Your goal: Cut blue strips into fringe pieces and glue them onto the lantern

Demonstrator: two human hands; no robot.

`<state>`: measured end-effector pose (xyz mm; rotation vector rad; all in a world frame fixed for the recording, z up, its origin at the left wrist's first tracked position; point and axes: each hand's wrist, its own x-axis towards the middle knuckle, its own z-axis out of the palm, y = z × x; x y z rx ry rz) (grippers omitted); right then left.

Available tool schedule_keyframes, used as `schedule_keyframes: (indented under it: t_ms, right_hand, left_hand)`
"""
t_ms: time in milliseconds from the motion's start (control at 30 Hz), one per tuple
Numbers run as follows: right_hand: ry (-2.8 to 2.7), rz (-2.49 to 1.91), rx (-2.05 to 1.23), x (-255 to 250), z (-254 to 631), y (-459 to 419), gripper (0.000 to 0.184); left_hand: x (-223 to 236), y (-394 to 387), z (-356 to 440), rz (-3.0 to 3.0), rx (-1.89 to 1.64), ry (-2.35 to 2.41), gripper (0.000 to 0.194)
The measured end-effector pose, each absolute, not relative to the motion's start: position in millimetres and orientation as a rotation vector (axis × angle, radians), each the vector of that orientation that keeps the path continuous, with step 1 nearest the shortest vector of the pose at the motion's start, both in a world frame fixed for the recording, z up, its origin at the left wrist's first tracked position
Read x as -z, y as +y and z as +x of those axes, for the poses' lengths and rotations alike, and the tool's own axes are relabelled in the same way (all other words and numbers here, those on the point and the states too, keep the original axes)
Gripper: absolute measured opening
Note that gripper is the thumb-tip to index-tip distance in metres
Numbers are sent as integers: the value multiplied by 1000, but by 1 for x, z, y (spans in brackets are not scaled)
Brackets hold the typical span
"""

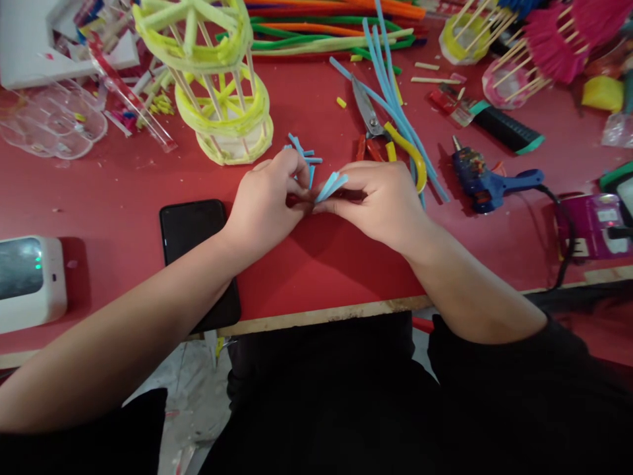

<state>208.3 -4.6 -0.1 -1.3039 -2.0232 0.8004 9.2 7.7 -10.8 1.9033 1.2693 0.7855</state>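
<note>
Several short light-blue pipe cleaner pieces (330,187) stick up from between the fingertips of my right hand (383,198), which is closed in a pinch. My left hand (270,198) meets it, thumb and fingers pinched close to the lower ends of those pieces. More cut blue pieces (307,157) lie on the red table just beyond my left fingers. Behind my right hand are scissors (368,112) with red handles, a bent yellow pipe cleaner (413,152) and long blue pipe cleaners (395,99).
A yellow wheel-like tower (222,99) on sticks stands beyond my left hand. A black phone (192,227) lies under my left forearm. At right are a blue glue gun (487,178) with a cord, a box cutter (507,128) and a purple box (591,224). Coloured pipe cleaners (326,30) lie at the back.
</note>
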Motion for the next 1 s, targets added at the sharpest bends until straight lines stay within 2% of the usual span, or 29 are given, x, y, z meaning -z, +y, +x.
schedule_keyframes:
  t_ms: [100, 200, 400, 600, 733, 867, 1000]
  right_hand:
    - [-1907, -1292, -944, 2, 207, -6, 19]
    - [-1928, -1304, -972, 1, 207, -6, 11]
    - [-2129, -1278, -762, -2, 210, -2, 5]
    - [-1992, -1249, -889, -2, 210, 0, 5]
    - [-1719, -1272, -1166, -5, 215, 3, 24]
    - [-1493, -1153, -1416, -6, 219, 5, 46]
    - [-1385, -1088, -1574, -3, 215, 4, 53]
  left_hand:
    - [10, 8, 9, 1893, -785, 1248, 35]
    - [10, 8, 10, 1902, -783, 1253, 35]
    - [10, 8, 9, 1867, -769, 1255, 36]
    - [9, 6, 8, 1862, -840, 1194, 37]
    - [2, -2, 6, 1878, -960, 1134, 26]
    - [-2, -8, 2, 2032, -940, 1084, 29]
    - [2, -6, -1, 2085, -1037, 1008, 22]
